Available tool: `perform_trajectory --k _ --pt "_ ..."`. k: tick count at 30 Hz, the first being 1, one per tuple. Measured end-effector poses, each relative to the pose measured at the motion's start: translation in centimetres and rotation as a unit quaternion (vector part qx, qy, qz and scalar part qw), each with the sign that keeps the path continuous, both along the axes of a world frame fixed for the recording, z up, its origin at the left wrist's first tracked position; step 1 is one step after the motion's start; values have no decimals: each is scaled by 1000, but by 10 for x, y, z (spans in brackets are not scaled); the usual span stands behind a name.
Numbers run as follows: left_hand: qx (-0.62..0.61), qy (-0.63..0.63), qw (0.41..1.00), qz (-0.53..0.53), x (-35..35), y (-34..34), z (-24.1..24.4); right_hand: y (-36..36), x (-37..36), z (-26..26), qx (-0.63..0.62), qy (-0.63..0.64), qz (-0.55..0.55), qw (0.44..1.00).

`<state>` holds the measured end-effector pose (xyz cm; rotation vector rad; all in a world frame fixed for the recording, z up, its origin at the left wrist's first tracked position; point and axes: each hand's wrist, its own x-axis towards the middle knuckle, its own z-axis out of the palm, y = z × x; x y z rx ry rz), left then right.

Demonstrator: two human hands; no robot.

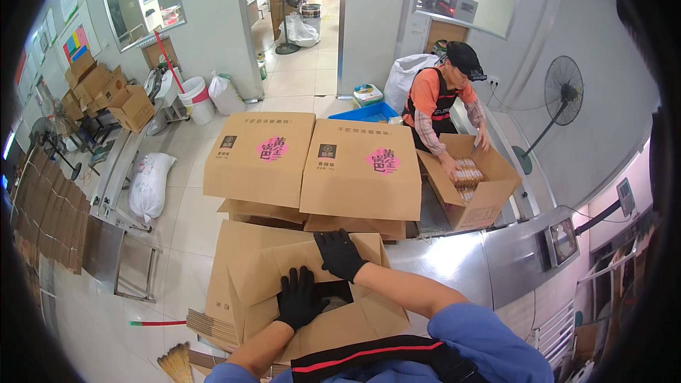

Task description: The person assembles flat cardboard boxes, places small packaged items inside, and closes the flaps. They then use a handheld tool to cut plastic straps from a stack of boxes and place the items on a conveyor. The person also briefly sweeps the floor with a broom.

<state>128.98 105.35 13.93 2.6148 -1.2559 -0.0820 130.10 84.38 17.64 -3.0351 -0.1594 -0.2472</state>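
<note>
In front of me lies a brown cardboard carton with its top flaps folded inward around a dark gap. My left hand, in a black glove, rests with spread fingers on the flaps at the gap's left edge. Farther back, my right hand, also gloved in black, lies on the far flap near the carton's back right corner. Neither hand grips anything that I can see. What is inside the gap is too dark to tell.
Beyond stand two printed cartons, one left and one right. At right a person reaches into an open carton holding wrapped packets. A steel table, flat cardboard and a broom are nearby.
</note>
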Motion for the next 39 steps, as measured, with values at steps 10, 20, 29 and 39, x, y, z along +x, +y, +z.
perform_trajectory --k 10,20,29,39 --pt "-7 -26 998 56 8 -8 8 -9 45 -29 52 16 -13 998" --pt "-54 -50 997 32 5 -6 13 55 -168 52 108 295 187 931" --pt "-134 -111 972 157 11 12 39 45 -200 -27 149 276 324 893" --pt "-291 139 838 441 39 140 40 -14 -208 51 330 -122 -134 927"
